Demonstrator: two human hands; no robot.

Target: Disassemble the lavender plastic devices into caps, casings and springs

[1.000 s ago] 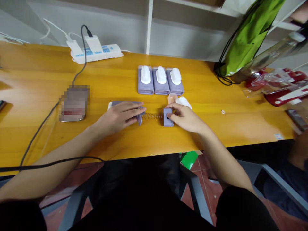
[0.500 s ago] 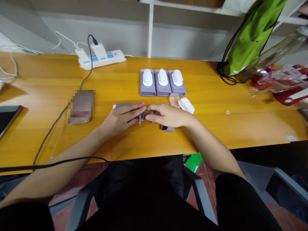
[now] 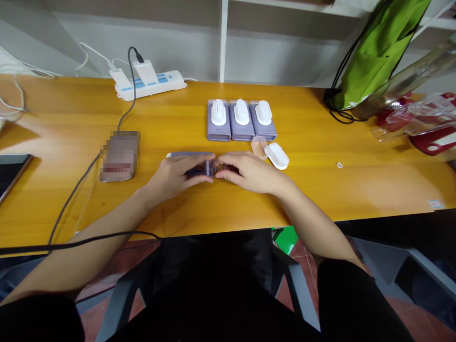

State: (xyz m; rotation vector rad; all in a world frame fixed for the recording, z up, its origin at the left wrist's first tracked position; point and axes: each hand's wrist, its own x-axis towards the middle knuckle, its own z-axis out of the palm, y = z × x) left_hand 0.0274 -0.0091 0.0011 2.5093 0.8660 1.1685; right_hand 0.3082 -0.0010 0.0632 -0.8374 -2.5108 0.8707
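Observation:
My left hand (image 3: pixel 178 173) lies over a purple case (image 3: pixel 188 155) on the yellow table (image 3: pixel 71 199), its fingers closed around the case's right end. My right hand (image 3: pixel 249 172) meets it from the right, fingers pinched against the same end, covering the small purple piece and spring. Just beyond my right hand lie a white cap (image 3: pixel 277 156) and a small peach-coloured cup (image 3: pixel 258 146). Three finished purple cases with white tops (image 3: pixel 241 119) stand in a row behind.
A white power strip (image 3: pixel 149 81) with plugs and cables sits at the back left. A blurred device (image 3: pixel 119 156) lies left of my hands, a phone (image 3: pixel 9 172) at the far left edge. A green bag (image 3: pixel 374 52) and red items (image 3: pixel 432 137) crowd the right.
My right hand slid left with the small purple piece, closing the stretched spring, and now presses against the case held by my left hand. The left hand barely moved.

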